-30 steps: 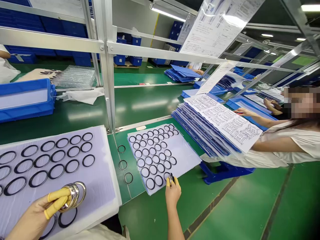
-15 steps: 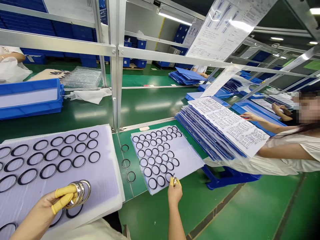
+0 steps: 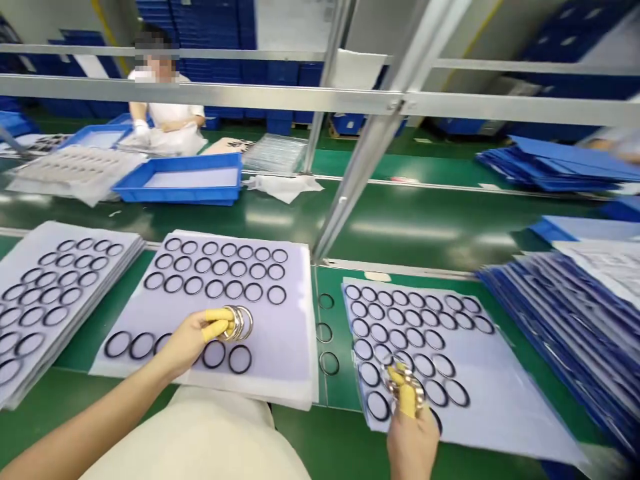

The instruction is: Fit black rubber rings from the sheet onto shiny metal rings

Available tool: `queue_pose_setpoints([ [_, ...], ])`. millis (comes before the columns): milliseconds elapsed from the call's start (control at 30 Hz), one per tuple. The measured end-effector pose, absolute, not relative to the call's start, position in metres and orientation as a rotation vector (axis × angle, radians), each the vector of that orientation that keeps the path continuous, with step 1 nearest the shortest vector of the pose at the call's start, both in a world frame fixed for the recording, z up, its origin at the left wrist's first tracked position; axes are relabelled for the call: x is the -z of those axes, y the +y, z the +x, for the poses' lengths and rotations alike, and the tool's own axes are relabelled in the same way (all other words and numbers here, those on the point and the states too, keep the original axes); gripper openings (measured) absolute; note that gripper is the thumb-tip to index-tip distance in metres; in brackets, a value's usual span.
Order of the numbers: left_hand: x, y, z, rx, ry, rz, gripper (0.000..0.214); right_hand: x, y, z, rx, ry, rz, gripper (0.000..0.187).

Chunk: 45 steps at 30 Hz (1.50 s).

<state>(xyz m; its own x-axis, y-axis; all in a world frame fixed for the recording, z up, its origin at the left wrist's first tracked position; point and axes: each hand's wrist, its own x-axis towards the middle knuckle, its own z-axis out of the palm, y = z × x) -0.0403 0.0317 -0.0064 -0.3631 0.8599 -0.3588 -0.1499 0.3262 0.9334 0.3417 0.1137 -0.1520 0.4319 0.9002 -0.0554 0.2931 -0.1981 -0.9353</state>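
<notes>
My left hand (image 3: 193, 337), with yellow finger covers, is closed on a bunch of shiny metal rings (image 3: 243, 324). It hovers above the middle white sheet (image 3: 165, 311), where rows of dark-edged rings (image 3: 230, 360) lie. On the right, my right hand (image 3: 414, 430) also wears yellow finger covers and grips several shiny metal rings (image 3: 417, 390), somewhat blurred. It is over the near left part of the right-hand sheet (image 3: 505, 393), among the rings lying there. I cannot tell whether its rings touch the sheet.
Three loose rings (image 3: 332, 333) lie on the green table (image 3: 343, 393) between the sheets. More rings cover a sheet stack (image 3: 117, 273) at left. Blue folders (image 3: 555, 320) are piled at right. A metal frame (image 3: 250, 97) crosses ahead; behind it are a blue tray (image 3: 180, 193) and a co-worker (image 3: 170, 110).
The view has swung left, bringing the left sheet stack and a co-worker into sight. My right hand has moved from the right sheet's near edge to over its rings. Both hands still hold rings.
</notes>
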Motion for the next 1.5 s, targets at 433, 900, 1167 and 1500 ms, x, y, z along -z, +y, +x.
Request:
queue_pose_setpoints([
  [433,0.016,-0.012,-0.066,-1.407,1.52,0.434,0.026,0.149,0.073,0.19,-1.104,-2.031,-0.989,0.018],
  [900,0.026,-0.015,-0.075,-1.368,1.462,0.378,0.026,0.146,0.076,0.214,-1.034,-1.809,-1.336,0.037],
  [1167,0.031,-0.016,-0.082,-1.406,1.379,0.376,0.027,0.131,0.074,0.218,-1.056,-1.605,-1.488,0.049],
  [1500,0.017,-0.019,-0.084,-1.422,1.258,0.593,0.022,0.052,0.06,0.078,-2.172,-1.21,-0.993,0.041],
])
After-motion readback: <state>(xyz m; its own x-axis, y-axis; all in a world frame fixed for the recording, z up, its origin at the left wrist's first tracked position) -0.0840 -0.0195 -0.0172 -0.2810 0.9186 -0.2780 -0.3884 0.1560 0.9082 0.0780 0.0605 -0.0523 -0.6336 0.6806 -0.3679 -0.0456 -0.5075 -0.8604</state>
